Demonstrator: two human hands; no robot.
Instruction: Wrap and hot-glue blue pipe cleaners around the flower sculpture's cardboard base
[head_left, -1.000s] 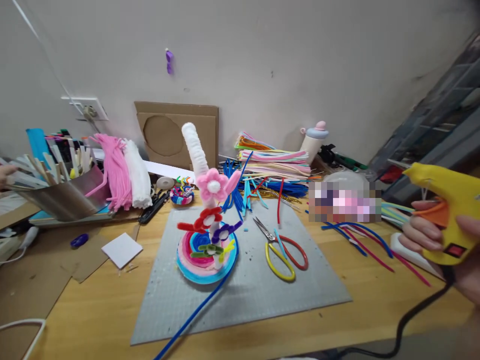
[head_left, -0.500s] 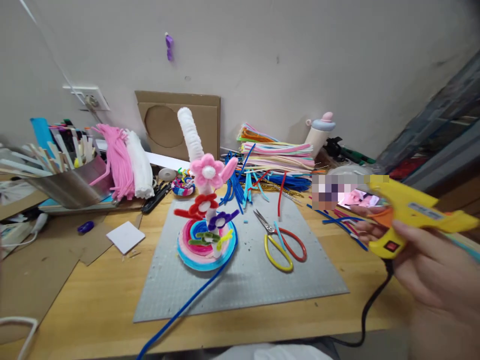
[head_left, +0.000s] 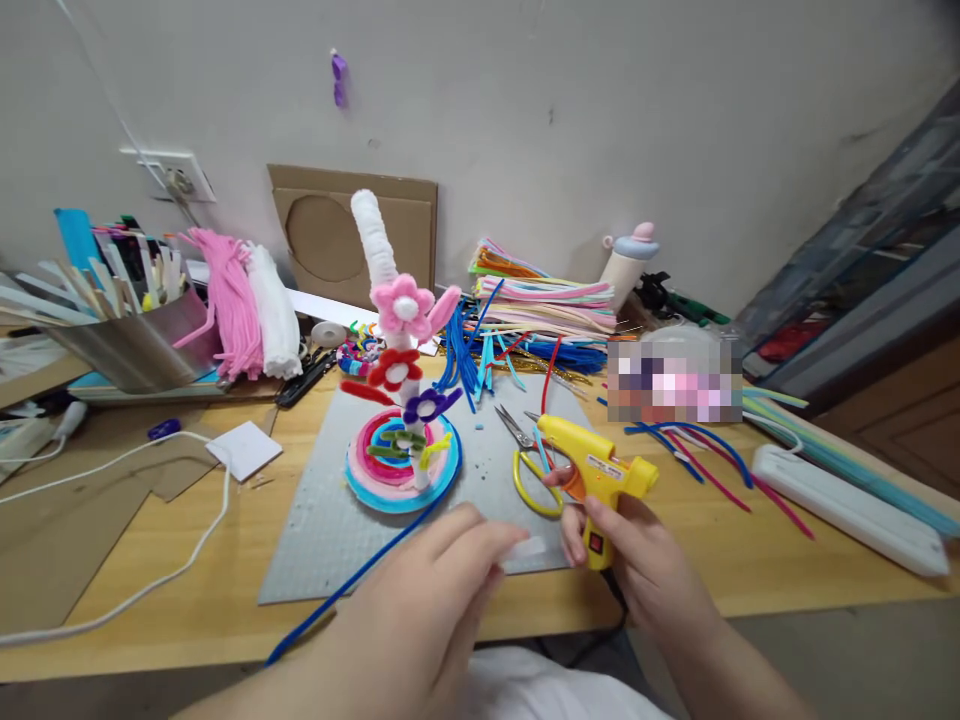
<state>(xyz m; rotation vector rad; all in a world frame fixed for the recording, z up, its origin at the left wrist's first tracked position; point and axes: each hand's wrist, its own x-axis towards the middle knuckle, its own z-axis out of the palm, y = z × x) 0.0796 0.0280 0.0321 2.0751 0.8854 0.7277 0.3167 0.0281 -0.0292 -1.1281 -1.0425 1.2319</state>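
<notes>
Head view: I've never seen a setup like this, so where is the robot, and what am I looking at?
There is no robot here: these are a person's two bare hands. The camera is worn on that person's head, so you look forward and down, much as they do.

The right hand grips a yellow glue gun, its nozzle pointing away from the person. The left hand holds a pale piece, see-through but too blurred to name.

On the wooden table lies a grey mat. It bears scissors, partly hidden by the gun, and a coloured disc with a white post and fuzzy flowers. Further left stands a metal tin of sticks.
</notes>
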